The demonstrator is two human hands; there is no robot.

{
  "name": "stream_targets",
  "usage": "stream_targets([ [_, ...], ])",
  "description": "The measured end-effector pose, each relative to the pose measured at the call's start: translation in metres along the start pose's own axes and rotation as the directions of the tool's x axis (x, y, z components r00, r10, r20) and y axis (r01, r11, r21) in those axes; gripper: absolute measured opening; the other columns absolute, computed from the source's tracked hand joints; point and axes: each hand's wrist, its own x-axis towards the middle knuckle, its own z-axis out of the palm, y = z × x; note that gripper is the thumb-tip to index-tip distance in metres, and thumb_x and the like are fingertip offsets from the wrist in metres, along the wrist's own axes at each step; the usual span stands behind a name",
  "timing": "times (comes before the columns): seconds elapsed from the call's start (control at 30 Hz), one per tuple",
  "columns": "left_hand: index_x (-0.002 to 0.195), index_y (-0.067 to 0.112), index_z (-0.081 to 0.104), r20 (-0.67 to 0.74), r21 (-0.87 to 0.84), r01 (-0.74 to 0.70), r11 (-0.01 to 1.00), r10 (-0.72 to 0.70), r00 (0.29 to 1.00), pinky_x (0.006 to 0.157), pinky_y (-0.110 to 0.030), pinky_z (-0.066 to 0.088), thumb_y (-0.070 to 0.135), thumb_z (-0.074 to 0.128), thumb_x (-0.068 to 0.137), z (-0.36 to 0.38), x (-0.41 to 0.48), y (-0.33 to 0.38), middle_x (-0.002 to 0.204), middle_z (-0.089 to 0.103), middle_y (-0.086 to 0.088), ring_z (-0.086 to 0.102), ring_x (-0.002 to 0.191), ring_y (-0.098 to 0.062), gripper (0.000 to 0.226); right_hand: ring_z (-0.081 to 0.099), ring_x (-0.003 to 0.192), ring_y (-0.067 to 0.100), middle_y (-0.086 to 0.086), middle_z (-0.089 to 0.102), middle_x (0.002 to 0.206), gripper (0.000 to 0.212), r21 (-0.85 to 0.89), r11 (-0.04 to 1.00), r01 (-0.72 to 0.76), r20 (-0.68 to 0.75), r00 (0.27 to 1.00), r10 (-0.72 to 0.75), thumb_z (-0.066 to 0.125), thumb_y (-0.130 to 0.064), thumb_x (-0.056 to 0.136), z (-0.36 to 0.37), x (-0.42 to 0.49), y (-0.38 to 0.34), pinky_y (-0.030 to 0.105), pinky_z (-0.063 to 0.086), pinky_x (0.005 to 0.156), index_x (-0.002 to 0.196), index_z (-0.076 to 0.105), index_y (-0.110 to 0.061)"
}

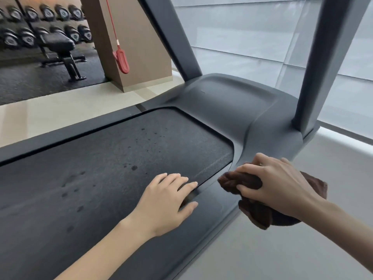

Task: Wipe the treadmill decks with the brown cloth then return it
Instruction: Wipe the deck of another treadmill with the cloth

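Under the right grip [276, 184], a bare hand, sits the brown cloth [260, 215], bunched up. The fingers curl over the front of it and the thumb tucks against its near side, so this grip is closed around the cloth. The cloth rests on the treadmill's side rail [212, 211], close to the corner where the rail curves up into the motor cover [232, 104]. Its loose end hangs past the rail's outer edge, below the wrist and over the pale floor [282, 249].

Just to the left of that grip, apart from the cloth, the left grip [167, 197] lies flat and wide, holding nothing. Its palm rests on the belt [90, 158] and its straight fingertips reach across the seam onto the same rail.

Beyond the left grip's fingertips and off to its left, the belt carries dark spots [133, 167] and fainter smudges. Ahead of the right grip a grey upright [321, 67] rises from the motor cover, with a pale window blind [252, 37] behind it. Far ahead and left of both grips a red safety clip [122, 61] hangs on a cord in front of a brown column [141, 47]. Past that are a black bench [58, 43] and rows of dumbbells [46, 13].
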Motion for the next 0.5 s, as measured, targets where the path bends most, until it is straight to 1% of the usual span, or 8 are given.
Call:
stream_targets([
  [0.1, 0.117, 0.026, 0.065, 0.008, 0.009, 0.060, 0.998, -0.060, 0.998, 0.093, -0.034, 0.049, 0.049, 0.033, 0.087, -0.001, -0.006, -0.009, 0.112, 0.067, 0.008, 0.061, 0.108, -0.013, 0.050, 0.039, 0.068, 0.006, -0.013, 0.047, 0.085, 0.036, 0.034, 0.999, 0.037, 0.020, 0.999, -0.038, 0.045, -0.060, 0.076, 0.013, 0.011, -0.002, 0.026, 0.036, 0.073, 0.107, 0.061, -0.052],
  [0.2, 0.117, 0.025, 0.065, 0.038, 0.008, 0.165, 0.986, -0.165, 0.986, 0.093, -0.033, 0.048, 0.049, 0.034, 0.088, 0.011, -0.018, -0.010, 0.112, 0.067, 0.008, 0.061, 0.108, -0.013, 0.049, 0.038, 0.066, 0.006, -0.014, 0.047, 0.084, 0.036, 0.061, 0.992, 0.107, 0.036, 0.993, -0.109, 0.047, -0.060, 0.076, 0.032, 0.026, -0.010, 0.025, 0.034, 0.071, 0.107, 0.061, -0.051],
  [0.23, 0.120, 0.025, 0.063, 0.066, -0.014, 0.208, 0.978, -0.207, 0.976, 0.095, -0.032, 0.046, 0.049, 0.035, 0.089, 0.019, -0.023, -0.009, 0.115, 0.066, 0.007, 0.059, 0.111, -0.013, 0.048, 0.038, 0.066, 0.006, -0.014, 0.047, 0.083, 0.035, 0.080, 0.988, 0.131, 0.035, 0.990, -0.134, 0.049, -0.059, 0.075, 0.039, 0.031, -0.013, 0.026, 0.033, 0.070, 0.106, 0.062, -0.050],
  [0.3, 0.127, 0.024, 0.058, 0.107, -0.066, 0.290, 0.955, -0.282, 0.953, 0.101, -0.032, 0.039, 0.049, 0.036, 0.090, 0.035, -0.035, -0.007, 0.124, 0.061, 0.006, 0.054, 0.119, -0.014, 0.050, 0.045, 0.068, 0.006, -0.013, 0.049, 0.085, 0.034, 0.131, 0.976, 0.175, 0.053, 0.982, -0.183, 0.050, -0.059, 0.075, 0.055, 0.041, -0.021, 0.026, 0.033, 0.071, 0.105, 0.062, -0.049],
  [0.37, 0.124, 0.024, 0.060, 0.102, -0.041, 0.351, 0.936, -0.345, 0.933, 0.098, -0.032, 0.042, 0.050, 0.036, 0.089, 0.049, -0.044, -0.006, 0.121, 0.063, 0.006, 0.057, 0.116, -0.014, 0.049, 0.055, 0.077, 0.011, -0.011, 0.052, 0.087, 0.035, 0.168, 0.963, 0.210, 0.083, 0.971, -0.226, 0.050, -0.059, 0.074, 0.073, 0.051, -0.025, 0.029, 0.038, 0.074, 0.106, 0.062, -0.048],
  [0.43, 0.120, 0.024, 0.063, 0.094, 0.002, 0.403, 0.915, -0.402, 0.911, 0.093, -0.031, 0.047, 0.050, 0.034, 0.088, 0.058, -0.047, -0.008, 0.117, 0.066, 0.007, 0.060, 0.112, -0.013, 0.051, 0.057, 0.082, 0.013, -0.010, 0.050, 0.085, 0.034, 0.197, 0.949, 0.245, 0.084, 0.960, -0.265, 0.054, -0.057, 0.075, 0.091, 0.058, -0.027, 0.032, 0.041, 0.077, 0.105, 0.063, -0.047],
  [0.5, 0.130, 0.024, 0.055, 0.111, -0.005, 0.441, 0.898, -0.438, 0.892, 0.101, -0.032, 0.040, 0.052, 0.031, 0.090, 0.069, -0.044, -0.013, 0.128, 0.059, 0.005, 0.051, 0.123, -0.016, 0.054, 0.056, 0.082, 0.015, -0.008, 0.049, 0.084, 0.031, 0.226, 0.934, 0.276, 0.049, 0.954, -0.294, 0.060, -0.052, 0.076, 0.111, 0.066, -0.025, 0.033, 0.041, 0.076, 0.106, 0.064, -0.045],
])
